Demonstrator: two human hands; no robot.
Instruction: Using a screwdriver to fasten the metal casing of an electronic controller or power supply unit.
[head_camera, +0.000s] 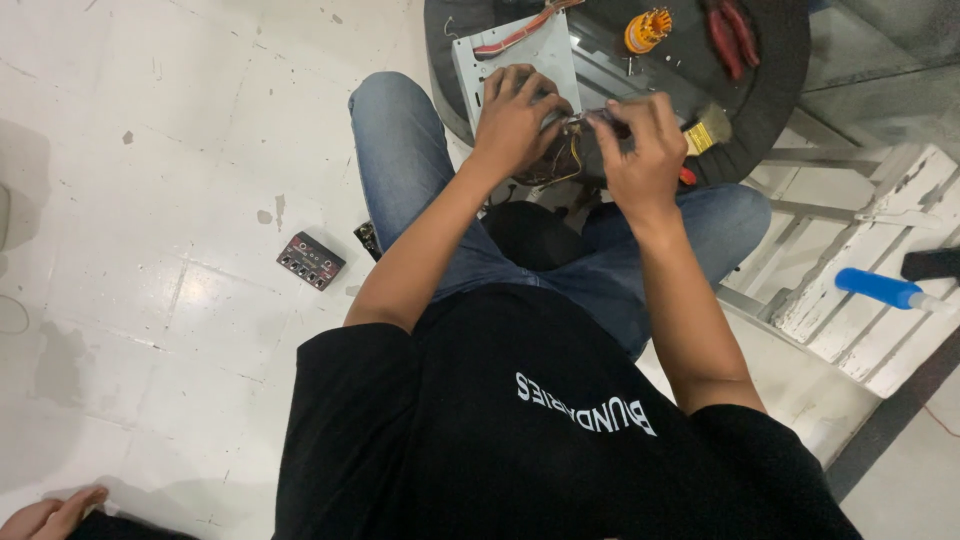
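Left hand clamps the wires beside the metal case on the round table. Right hand pinches a small tool. A slip could nick wire insulation.

Count, head view: 2 hands at work, left hand and right hand, both closed round small parts over 1 grey metal case. 1 round dark table. On it: 1 orange bit holder, 1 pr red pliers, 1 brush. Floor: 1 small jack panel. 1 white pallet, w/ 1 blue-handled tool. 1 other person's hand, bottom-left corner.
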